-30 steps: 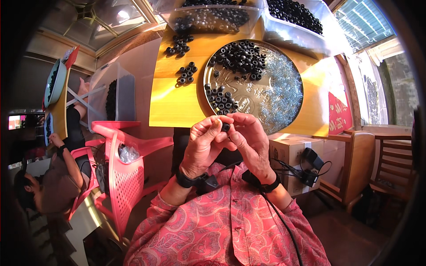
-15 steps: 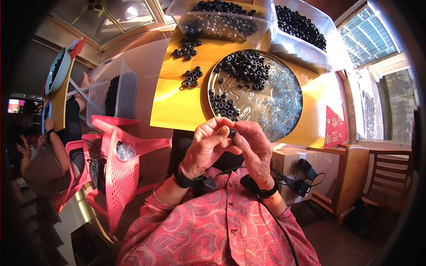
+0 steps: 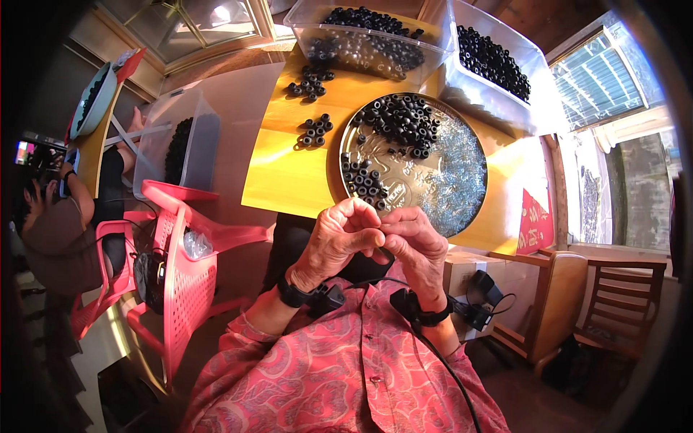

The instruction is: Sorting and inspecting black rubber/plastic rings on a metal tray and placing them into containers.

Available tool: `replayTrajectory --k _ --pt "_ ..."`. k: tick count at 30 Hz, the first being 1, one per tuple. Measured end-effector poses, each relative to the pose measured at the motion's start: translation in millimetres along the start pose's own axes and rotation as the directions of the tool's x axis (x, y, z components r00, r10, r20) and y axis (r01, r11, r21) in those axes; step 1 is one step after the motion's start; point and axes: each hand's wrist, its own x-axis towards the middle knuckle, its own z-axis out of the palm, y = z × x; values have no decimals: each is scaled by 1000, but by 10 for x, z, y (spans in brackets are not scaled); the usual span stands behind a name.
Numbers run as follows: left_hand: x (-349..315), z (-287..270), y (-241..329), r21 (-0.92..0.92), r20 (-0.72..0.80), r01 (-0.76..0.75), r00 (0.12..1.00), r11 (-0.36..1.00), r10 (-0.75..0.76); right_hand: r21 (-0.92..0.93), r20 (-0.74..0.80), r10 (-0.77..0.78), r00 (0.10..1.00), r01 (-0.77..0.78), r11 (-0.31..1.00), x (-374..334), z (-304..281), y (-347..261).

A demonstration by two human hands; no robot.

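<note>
Holds the left hand (image 3: 336, 242) and the right hand (image 3: 417, 244) together just below the centre of the frame, touching at the fingertips. Hard to make out anything pinched there. Wears a dark band (image 3: 437, 315) on each wrist and a red patterned shirt (image 3: 346, 368) across the lower middle. Faces a round tray (image 3: 415, 180) above and right of centre, bearing a large heap of black ring-shaped pieces (image 3: 404, 124) and, near the left hand, a smaller cluster (image 3: 363, 180). Has two loose clumps (image 3: 315, 131) left of the tray on a yellow table (image 3: 281, 180), and two clear tubs (image 3: 469, 90) of such pieces along the upper edge. Takes in another person (image 3: 63, 242) at far left, past a pink-red chair (image 3: 189, 278).
</note>
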Motion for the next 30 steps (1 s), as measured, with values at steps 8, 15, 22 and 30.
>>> replayTrajectory --k 8,15,22,30 --pt "-4 0 3 53 -44 -78 996 996 81 -461 20 -236 971 219 860 82 45 -49" --pt "-29 50 28 21 -63 -48 997 999 49 -533 42 -289 957 266 803 108 40 -66" --pt "10 43 30 -46 -104 8 995 999 -13 -500 -4 -251 968 215 839 89 70 -80" --pt "7 -34 -44 11 -81 95 992 995 -94 -540 30 -229 973 208 815 23 -19 16"
